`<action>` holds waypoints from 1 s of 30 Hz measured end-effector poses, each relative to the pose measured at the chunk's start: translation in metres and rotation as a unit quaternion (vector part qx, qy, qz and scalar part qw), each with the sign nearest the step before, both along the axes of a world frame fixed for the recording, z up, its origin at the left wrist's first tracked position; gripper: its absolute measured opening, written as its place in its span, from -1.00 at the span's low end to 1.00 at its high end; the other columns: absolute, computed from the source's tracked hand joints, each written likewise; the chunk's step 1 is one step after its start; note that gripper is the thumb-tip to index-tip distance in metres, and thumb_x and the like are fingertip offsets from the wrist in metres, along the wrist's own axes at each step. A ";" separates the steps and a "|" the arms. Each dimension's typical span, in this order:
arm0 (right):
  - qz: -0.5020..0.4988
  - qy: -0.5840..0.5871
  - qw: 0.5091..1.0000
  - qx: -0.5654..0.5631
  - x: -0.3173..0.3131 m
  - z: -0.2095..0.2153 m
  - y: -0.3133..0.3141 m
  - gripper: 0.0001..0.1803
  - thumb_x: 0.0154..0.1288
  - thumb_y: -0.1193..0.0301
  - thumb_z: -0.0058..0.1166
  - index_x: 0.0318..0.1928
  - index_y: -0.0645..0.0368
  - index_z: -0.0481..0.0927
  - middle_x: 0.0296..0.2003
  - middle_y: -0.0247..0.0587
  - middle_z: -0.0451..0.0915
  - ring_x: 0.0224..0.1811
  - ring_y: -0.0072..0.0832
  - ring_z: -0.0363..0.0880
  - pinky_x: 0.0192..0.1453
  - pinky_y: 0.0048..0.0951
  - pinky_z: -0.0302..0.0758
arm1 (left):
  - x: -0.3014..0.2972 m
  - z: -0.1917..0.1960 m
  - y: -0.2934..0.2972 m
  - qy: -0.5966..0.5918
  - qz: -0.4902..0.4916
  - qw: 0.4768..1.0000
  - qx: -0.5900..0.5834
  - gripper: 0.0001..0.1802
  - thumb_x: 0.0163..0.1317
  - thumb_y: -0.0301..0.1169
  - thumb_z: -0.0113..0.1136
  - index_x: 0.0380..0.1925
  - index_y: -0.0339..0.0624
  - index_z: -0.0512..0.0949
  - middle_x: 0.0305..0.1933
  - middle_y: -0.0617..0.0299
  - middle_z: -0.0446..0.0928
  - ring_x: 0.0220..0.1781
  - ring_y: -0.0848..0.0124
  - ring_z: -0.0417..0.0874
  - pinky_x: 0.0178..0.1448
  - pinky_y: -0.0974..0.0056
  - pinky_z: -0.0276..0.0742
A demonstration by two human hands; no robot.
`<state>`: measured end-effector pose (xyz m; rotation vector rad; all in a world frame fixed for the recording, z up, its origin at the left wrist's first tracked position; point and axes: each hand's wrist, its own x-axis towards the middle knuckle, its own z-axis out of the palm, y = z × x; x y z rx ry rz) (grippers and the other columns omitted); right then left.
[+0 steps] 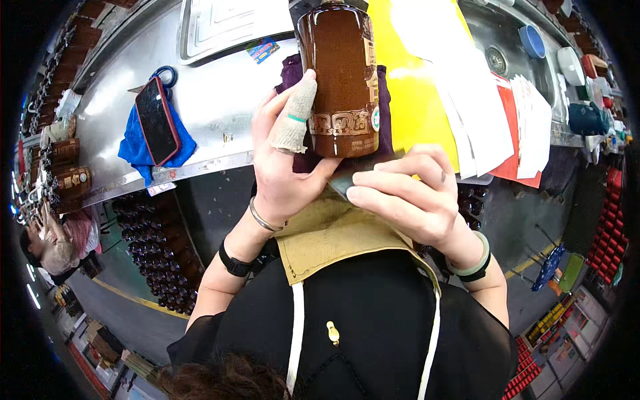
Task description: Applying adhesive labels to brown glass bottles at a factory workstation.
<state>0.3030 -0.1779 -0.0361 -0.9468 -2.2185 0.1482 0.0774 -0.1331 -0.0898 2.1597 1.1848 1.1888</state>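
Observation:
A glossy brown bottle with pale raised lettering and a patterned band rests on a dark purple cloth at the table's near edge. Its base points toward me. My left hand grips its left side, the thumb under the base and a knitted finger sleeve on the index finger. Just below the base, my right hand pinches a thin, dark, flat piece between thumb and fingers. That piece is blurred, and its exact kind cannot be told. A tan apron hangs beneath both hands.
On the metal table, a phone lies on a blue cloth at the left. A metal tray sits farther back. Yellow sheet and white papers lie right. Several dark bottles stand below at the left.

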 end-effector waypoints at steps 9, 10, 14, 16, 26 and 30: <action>0.043 0.006 0.999 -0.023 -0.011 0.012 0.007 -0.68 0.03 0.43 0.43 -0.11 0.00 0.84 -0.17 -0.45 0.80 -0.26 -0.50 0.61 -0.03 -0.37 0.38 | 0.009 -0.021 -0.002 -0.069 0.063 0.993 -0.073 -0.02 -0.09 -0.47 0.64 0.43 -0.36 0.45 0.36 -0.06 0.57 0.37 -0.03 0.55 0.51 0.02 0.42; 0.008 0.020 0.999 -0.032 -0.011 0.011 0.015 -0.66 0.07 0.46 0.44 -0.07 0.04 0.81 -0.18 -0.42 0.81 -0.30 -0.48 0.60 -0.06 -0.35 0.37 | 0.012 -0.020 -0.003 -0.081 0.074 0.992 -0.058 -0.02 -0.11 -0.45 0.66 0.42 -0.35 0.47 0.33 -0.06 0.58 0.35 -0.04 0.55 0.49 0.01 0.43; -0.131 0.012 0.986 0.105 0.006 -0.003 0.055 -0.69 0.10 0.48 0.34 -0.09 -0.01 0.80 -0.20 -0.45 0.79 -0.26 -0.44 0.60 -0.06 -0.34 0.36 | 0.009 -0.006 -0.007 -0.026 0.073 0.997 0.000 -0.02 -0.03 -0.54 0.67 0.45 -0.45 0.40 0.44 -0.12 0.51 0.37 0.10 0.63 0.48 0.11 0.50; -0.047 -0.021 0.993 0.106 0.001 -0.006 0.043 -0.64 0.04 0.41 0.31 -0.07 -0.02 0.80 -0.14 -0.51 0.77 -0.24 -0.53 0.58 -0.01 -0.40 0.36 | 0.015 -0.016 -0.003 -0.068 0.085 0.994 0.008 -0.01 -0.09 -0.47 0.68 0.43 -0.39 0.44 0.33 -0.05 0.56 0.31 0.07 0.59 0.44 0.07 0.46; -0.019 -0.055 0.993 0.100 -0.014 0.007 0.053 -0.64 0.07 0.32 0.25 -0.05 -0.09 0.78 -0.21 -0.56 0.69 -0.29 -0.51 0.52 -0.02 -0.40 0.35 | 0.020 -0.007 -0.002 -0.025 0.103 0.993 0.052 0.02 -0.17 -0.38 0.70 0.38 -0.30 0.44 0.43 0.01 0.52 0.39 -0.01 0.45 0.49 -0.07 0.25; -0.017 -0.074 0.997 0.020 -0.026 0.017 0.049 -0.69 0.15 0.36 0.29 -0.06 0.02 0.74 -0.29 -0.49 0.65 -0.32 -0.47 0.51 -0.09 -0.34 0.36 | 0.023 -0.012 -0.003 -0.076 0.119 0.989 0.038 0.06 -0.21 -0.35 0.72 0.38 -0.30 0.42 0.44 0.02 0.48 0.43 0.01 0.38 0.49 -0.06 0.23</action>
